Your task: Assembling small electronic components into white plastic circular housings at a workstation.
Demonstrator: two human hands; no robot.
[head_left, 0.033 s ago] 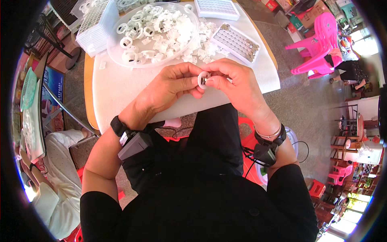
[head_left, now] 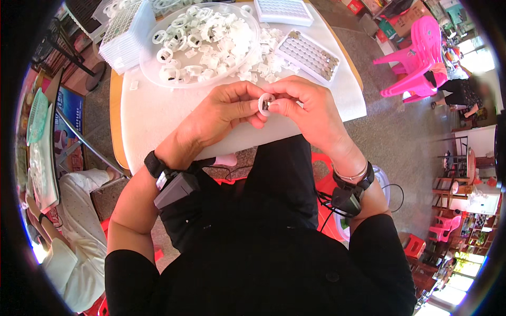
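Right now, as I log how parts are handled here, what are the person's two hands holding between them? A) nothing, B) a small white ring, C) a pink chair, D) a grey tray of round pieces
B: both the left hand and the right hand pinch a small white ring between their fingertips, above the white table, with the heap of similar white rings lying farther back.
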